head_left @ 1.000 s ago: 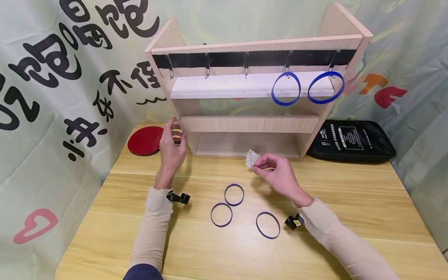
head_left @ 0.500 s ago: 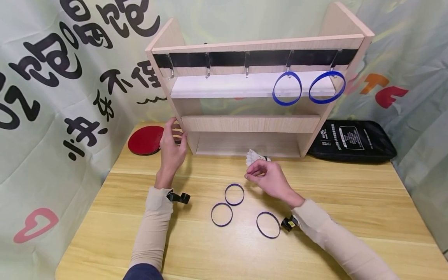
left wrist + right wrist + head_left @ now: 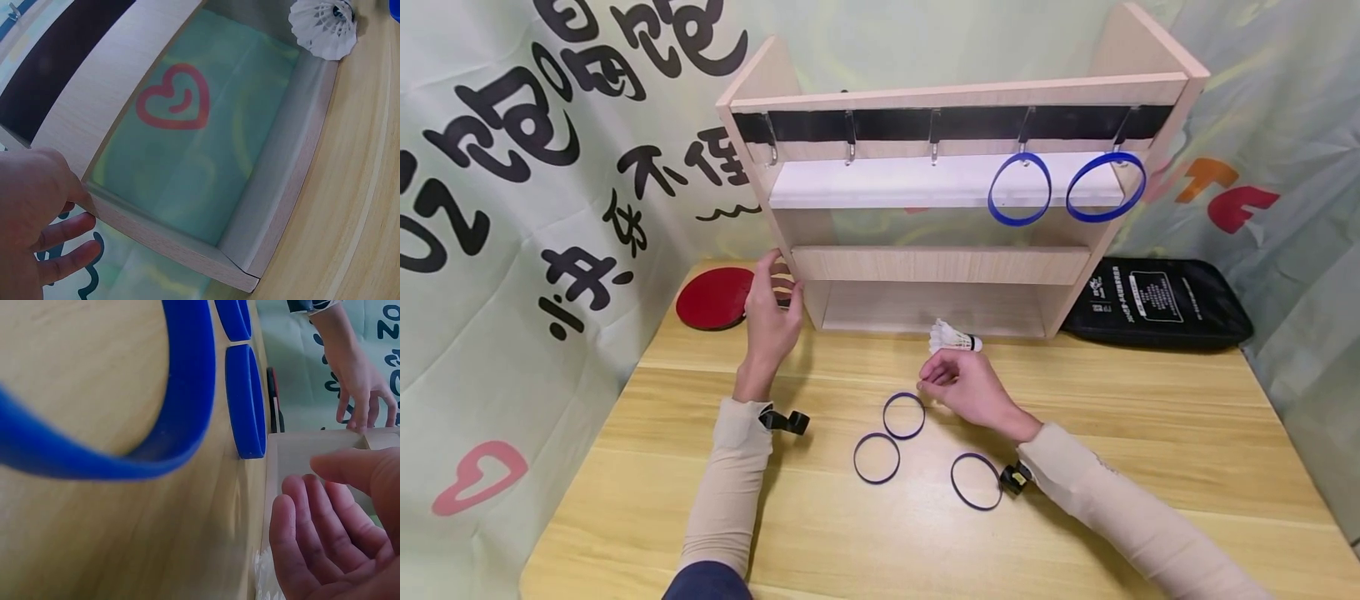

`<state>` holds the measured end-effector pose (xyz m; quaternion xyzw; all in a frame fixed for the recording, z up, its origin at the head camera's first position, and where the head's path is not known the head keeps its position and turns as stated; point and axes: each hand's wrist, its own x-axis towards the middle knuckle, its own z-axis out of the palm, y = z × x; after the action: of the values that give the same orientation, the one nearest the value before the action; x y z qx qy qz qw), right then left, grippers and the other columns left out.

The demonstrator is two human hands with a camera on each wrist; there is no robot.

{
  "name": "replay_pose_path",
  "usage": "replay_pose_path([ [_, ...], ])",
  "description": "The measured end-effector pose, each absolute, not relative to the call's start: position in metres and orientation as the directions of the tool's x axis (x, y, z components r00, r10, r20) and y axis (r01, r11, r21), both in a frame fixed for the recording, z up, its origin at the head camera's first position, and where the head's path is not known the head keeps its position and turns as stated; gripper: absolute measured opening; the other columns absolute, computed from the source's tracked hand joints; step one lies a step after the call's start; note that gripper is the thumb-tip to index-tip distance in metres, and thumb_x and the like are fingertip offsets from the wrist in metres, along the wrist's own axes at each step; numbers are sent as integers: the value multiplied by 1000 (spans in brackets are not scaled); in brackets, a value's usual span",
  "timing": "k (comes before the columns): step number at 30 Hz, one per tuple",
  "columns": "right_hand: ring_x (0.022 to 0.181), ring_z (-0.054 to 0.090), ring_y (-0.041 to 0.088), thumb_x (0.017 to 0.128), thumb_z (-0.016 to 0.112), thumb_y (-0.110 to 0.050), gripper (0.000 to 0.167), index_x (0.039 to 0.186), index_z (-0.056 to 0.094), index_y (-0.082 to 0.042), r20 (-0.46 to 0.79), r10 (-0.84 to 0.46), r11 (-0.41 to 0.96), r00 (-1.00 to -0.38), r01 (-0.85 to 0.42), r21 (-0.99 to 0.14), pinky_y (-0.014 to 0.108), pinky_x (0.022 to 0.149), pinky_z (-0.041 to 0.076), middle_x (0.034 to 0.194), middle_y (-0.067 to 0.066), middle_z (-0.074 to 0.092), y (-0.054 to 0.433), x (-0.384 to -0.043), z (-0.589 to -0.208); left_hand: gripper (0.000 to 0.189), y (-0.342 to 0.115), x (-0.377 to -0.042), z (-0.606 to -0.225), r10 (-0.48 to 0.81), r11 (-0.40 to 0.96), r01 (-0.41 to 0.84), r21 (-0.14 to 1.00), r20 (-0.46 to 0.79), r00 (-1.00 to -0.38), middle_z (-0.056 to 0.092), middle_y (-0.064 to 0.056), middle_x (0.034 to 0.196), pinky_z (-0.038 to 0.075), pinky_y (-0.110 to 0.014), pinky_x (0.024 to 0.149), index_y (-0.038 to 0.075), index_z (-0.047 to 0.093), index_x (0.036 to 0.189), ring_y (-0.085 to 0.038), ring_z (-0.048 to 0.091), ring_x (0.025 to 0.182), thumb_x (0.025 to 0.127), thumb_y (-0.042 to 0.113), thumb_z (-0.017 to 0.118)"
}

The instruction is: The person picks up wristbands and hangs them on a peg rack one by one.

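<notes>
My left hand (image 3: 771,325) rests its fingertips against the left side of a pale wooden shelf unit (image 3: 940,262); in the left wrist view, its fingers (image 3: 65,231) are fairly straight beside the panel. My right hand (image 3: 966,387), fingers loosely bent and holding nothing, hovers over the table. Its fingertips are close to a thin blue ring (image 3: 886,425). A second ring (image 3: 854,458) lies beside that one, and a third ring (image 3: 952,479) lies nearer me. Just beyond my right hand, a white shuttlecock (image 3: 951,336) lies at the shelf's foot.
Two blue rings, a left one (image 3: 989,200) and a right one (image 3: 1069,200), hang from metal hooks on the shelf's black strip (image 3: 895,125). A red table tennis bat (image 3: 715,298) lies left of the shelf. A black case (image 3: 1157,304) lies to its right.
My right hand has come away from the shuttlecock, moving left and toward me, closer to the rings. More of the shuttlecock shows now. My left hand has stayed at the shelf's side.
</notes>
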<state>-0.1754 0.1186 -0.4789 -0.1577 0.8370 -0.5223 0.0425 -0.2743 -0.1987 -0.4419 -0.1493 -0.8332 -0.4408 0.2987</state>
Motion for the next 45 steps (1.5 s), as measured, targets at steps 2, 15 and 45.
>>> replay_pose_path([
  [2,82,73,15,89,84,4,13,98,77,-2,98,-323,408,-941,-232,-883,20,73,63,93,12,79,118,-176,-479,54,-198,-275,-442,-14,565,513,646,629,-777,68,-29,127,69,-58,85,-1,48,153,-42,75,103,103,0,69],
  [15,76,68,9,89,85,0,10,94,77,-5,13,-400,499,-916,-229,-836,20,71,61,86,5,78,110,-180,-481,53,-198,-275,-443,-25,565,528,634,653,-757,70,-28,125,68,-61,83,-1,51,151,-41,76,101,102,-2,70],
  [45,70,60,8,96,82,-10,10,87,77,-11,-122,-457,638,-881,-229,-735,21,68,51,76,-2,70,112,-182,-476,52,-198,-273,-441,-17,579,522,627,649,-760,70,-29,126,68,-60,84,-2,51,151,-42,75,102,102,0,71],
])
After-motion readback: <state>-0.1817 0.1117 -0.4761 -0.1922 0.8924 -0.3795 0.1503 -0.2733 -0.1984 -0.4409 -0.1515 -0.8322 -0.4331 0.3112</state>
